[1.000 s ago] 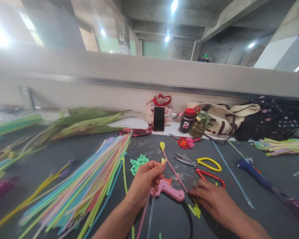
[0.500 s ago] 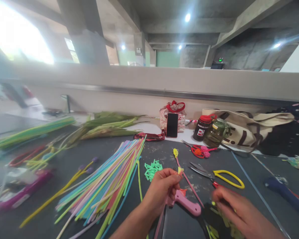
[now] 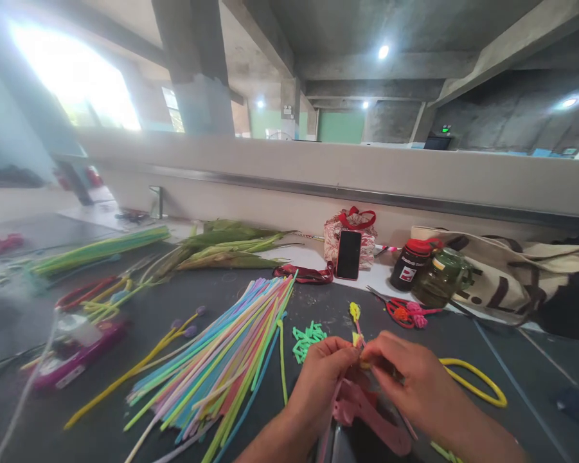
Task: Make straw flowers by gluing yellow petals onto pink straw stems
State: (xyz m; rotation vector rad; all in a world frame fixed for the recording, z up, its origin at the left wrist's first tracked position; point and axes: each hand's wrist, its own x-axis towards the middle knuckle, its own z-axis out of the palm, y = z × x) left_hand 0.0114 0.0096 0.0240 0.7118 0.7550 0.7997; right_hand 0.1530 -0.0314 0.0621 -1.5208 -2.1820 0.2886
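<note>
My left hand (image 3: 318,373) is closed in a pinch on a small pale-yellow pipe cleaner piece (image 3: 356,339). Against its fingertips, my right hand (image 3: 409,376) is pinched too, with a bit of yellow pipe cleaner (image 3: 365,364) showing between the fingers. Just beyond them lies a pipe cleaner stem with a yellow knotted tip (image 3: 355,312). Beneath both hands is a pink hot glue gun (image 3: 373,421), partly covered by them. Short green pipe cleaner pieces (image 3: 308,341) lie in a pile beside my left hand.
A bundle of pastel pipe cleaners (image 3: 216,360) spreads to the left. Yellow-handled pliers (image 3: 477,379) and red-handled scissors (image 3: 400,312) lie to the right. At the back stand a phone (image 3: 348,255), a dark bottle (image 3: 407,267), a green bottle (image 3: 436,278) and a canvas bag (image 3: 501,276).
My right hand has moved left from the loose yellow pieces to meet my left hand, bringing a yellow piece. The view has swung slightly left.
</note>
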